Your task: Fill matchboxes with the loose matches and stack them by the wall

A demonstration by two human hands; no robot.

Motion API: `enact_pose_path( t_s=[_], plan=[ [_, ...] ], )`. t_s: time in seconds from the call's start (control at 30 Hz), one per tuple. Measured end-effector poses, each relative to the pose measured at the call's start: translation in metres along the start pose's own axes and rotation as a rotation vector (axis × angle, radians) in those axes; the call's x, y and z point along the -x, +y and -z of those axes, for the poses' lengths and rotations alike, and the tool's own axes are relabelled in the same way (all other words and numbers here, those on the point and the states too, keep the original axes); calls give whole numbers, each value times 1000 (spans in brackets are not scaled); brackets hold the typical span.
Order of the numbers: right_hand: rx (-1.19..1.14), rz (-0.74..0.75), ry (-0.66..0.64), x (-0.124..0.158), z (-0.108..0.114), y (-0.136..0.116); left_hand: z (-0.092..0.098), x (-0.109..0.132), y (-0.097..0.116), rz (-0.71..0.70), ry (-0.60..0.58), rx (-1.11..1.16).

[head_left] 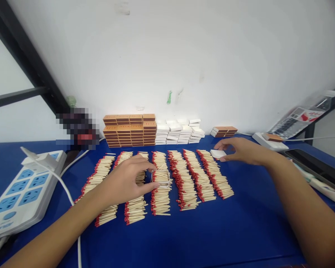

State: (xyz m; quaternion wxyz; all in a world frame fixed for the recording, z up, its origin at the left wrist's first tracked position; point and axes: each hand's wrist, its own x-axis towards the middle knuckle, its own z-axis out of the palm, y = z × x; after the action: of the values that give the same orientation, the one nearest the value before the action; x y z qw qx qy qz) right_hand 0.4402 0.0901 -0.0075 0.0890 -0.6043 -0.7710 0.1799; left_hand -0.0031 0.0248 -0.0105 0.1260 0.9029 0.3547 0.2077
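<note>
My left hand (131,176) pinches a small white matchbox tray (164,183) by its end, above one of the middle rows of matches. Matches with red heads lie inside the tray. My right hand (237,150) has its thumb and fingers on a white matchbox tray (217,153), at the far end of the rightmost match row. Several rows of loose matches (184,182) stretch across the blue table (201,238), most red heads to the left. Part of the rows on the left is hidden behind my left hand and forearm.
Against the wall stand stacked orange-brown matchboxes (130,130) and piled white trays (180,132). More matchboxes (225,131) sit to their right. A power strip (30,190) with cables is at left. On the right are a plastic bottle (304,113), a white adapter (269,142) and a dark phone (315,165).
</note>
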Motion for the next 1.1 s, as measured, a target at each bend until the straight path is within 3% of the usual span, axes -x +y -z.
enact_pose_path(
  t_s=[0.23,0.43,0.6,0.7,0.8,0.97,1.1],
  plan=[
    [-49,-14,67,6,9,1,-1,1,-1,-15,15,-3],
    [-78,-74,193,2,9,31,-1,2,-1,-4,12,1],
    [69,-167,184,-6,5,54,0,1,1,-8,26,16],
    [119,-204,250,-5,6,50,0,1,2,-9,36,25],
    [99,-120,312,0,9,34,1,1,2,-14,45,24],
    [-49,26,61,5,5,13,1,2,1,-9,56,29],
    [-65,32,0,1,-2,10,1,2,1,-7,54,21]
  ],
)
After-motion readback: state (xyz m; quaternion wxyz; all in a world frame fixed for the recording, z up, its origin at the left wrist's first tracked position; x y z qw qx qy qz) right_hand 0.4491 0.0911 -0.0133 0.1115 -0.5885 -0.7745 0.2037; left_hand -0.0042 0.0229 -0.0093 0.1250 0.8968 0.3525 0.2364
